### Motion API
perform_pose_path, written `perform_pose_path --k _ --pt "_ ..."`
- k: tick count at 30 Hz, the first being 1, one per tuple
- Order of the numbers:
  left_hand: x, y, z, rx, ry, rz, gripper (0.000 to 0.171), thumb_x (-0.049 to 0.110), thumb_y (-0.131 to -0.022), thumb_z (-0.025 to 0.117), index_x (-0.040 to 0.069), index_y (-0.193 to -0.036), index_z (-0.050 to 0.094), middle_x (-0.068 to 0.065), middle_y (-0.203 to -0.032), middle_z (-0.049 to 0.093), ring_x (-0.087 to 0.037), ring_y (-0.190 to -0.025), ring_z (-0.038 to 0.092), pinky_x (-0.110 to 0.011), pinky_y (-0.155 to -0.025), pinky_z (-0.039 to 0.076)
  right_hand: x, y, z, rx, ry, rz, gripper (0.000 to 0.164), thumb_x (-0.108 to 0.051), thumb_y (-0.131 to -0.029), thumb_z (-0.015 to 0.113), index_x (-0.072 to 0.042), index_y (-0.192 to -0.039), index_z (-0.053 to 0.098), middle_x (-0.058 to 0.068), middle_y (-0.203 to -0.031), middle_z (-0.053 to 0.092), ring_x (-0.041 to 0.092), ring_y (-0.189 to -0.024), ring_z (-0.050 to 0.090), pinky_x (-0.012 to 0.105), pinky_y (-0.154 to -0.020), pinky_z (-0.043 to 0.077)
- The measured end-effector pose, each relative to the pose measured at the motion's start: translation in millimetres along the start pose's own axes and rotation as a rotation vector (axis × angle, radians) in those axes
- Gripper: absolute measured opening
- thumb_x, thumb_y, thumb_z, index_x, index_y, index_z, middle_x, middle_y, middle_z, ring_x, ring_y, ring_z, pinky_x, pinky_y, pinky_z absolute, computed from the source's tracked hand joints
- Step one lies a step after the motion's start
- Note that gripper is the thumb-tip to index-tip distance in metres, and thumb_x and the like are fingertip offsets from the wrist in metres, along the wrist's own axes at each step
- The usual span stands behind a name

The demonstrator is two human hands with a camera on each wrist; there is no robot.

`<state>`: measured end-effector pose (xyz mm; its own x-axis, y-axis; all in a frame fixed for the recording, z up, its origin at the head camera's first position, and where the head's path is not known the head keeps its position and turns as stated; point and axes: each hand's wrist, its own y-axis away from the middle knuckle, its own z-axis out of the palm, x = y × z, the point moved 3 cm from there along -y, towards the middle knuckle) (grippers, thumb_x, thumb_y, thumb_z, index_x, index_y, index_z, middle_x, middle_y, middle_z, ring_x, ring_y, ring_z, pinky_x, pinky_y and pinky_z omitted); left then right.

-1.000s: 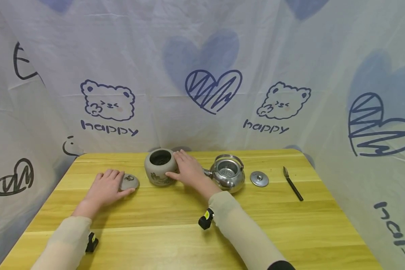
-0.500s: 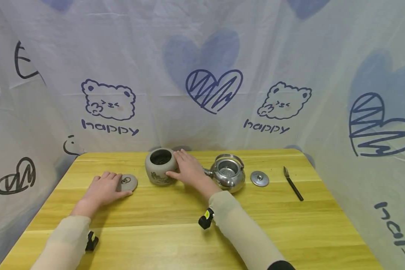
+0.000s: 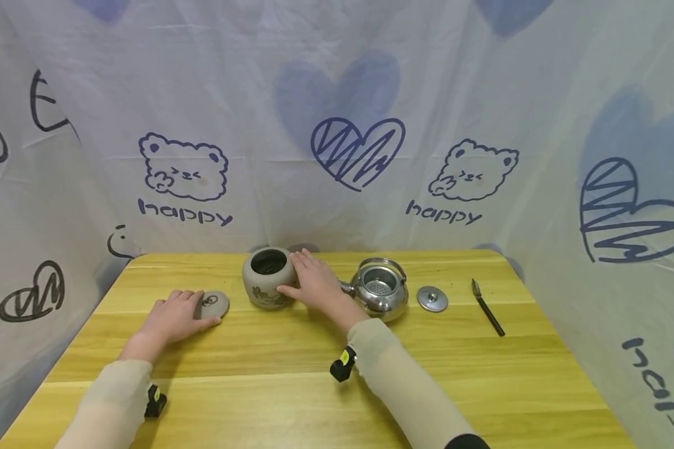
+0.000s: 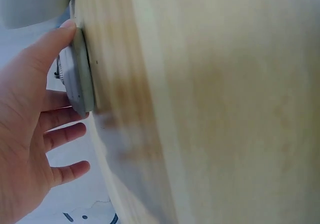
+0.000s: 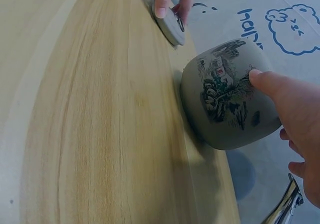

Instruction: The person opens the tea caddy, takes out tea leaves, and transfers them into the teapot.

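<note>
My left hand (image 3: 174, 317) holds a round grey lid (image 3: 215, 304) with a ring design on top, lying flat on the table at left. In the left wrist view the thumb presses one edge of the lid (image 4: 80, 71) and fingertips meet the opposite edge. A grey ceramic jar (image 3: 254, 282) stands upright and uncovered to the right of the lid, with dark contents inside. My right hand (image 3: 318, 284) grips the jar's right side. In the right wrist view its thumb lies on the jar's painted landscape (image 5: 225, 91); its other fingers are partly hidden behind the jar.
A shiny metal teapot (image 3: 379, 302) with a raised handle and a strainer in its mouth stands right of my right hand. Its small metal lid (image 3: 432, 299) lies beside it. Farther right lies a slim black-handled tool (image 3: 488, 308) with a pointed metal head. A printed cloth (image 3: 269, 187) hangs behind the table.
The grey lid, tilted a second ago, has come down flat and slightly left, with my left hand still at it. My right hand and the jar have stayed in place.
</note>
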<state>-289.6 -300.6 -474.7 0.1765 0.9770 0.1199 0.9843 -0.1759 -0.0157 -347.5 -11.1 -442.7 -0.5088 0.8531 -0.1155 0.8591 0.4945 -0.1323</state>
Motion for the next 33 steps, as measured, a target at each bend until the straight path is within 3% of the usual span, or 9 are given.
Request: perform_pose_path --k 9,17,23,33 --pt "-2.4 1.1 -5.3 -0.030 0.062 -0.049 0.094 0.069 -0.085 0.057 -0.007 -0.140 0.045 -0.033 -0.138 0.048 -0.053 -0.125 0.042 -0.073 -0.096 0.036 -1.6 1.0 -2.5 -0.046 0.034 0.001 0.085 -0.066 -0.094 0.041 -0.011 -0.156 0.022 0.006 -0.163 0.023 0.022 -0.152 0.017 0.038 -0.124 0.020" --pt "3.0 5.5 -18.0 -0.011 0.101 -0.067 0.088 0.069 -0.089 0.049 -0.002 -0.142 0.045 -0.033 -0.141 0.045 -0.054 -0.129 0.038 -0.073 -0.096 0.035 -2.0 5.7 -7.7 -0.056 0.054 -0.006 0.081 -0.063 -0.096 0.038 -0.010 -0.156 0.022 0.007 -0.164 0.020 0.022 -0.153 0.014 0.039 -0.124 0.020" --pt "7.9 10.1 -33.3 0.012 0.154 -0.077 0.092 0.074 -0.089 0.044 0.000 -0.145 0.043 -0.033 -0.144 0.041 -0.055 -0.131 0.035 -0.073 -0.101 0.032 -1.4 11.6 -17.5 -0.024 0.063 -0.031 0.080 -0.060 -0.098 0.038 -0.007 -0.155 0.023 0.011 -0.163 0.023 0.025 -0.153 0.015 0.038 -0.124 0.017" --pt "20.1 21.9 -59.9 0.101 0.265 -0.094 0.085 0.067 -0.091 0.047 0.002 -0.147 0.040 -0.032 -0.147 0.039 -0.054 -0.134 0.031 -0.073 -0.105 0.026 8.2 32.5 -35.0 0.073 0.041 -0.060 0.074 -0.056 -0.099 0.040 -0.010 -0.155 0.026 0.012 -0.161 0.026 0.028 -0.151 0.019 0.039 -0.124 0.018"
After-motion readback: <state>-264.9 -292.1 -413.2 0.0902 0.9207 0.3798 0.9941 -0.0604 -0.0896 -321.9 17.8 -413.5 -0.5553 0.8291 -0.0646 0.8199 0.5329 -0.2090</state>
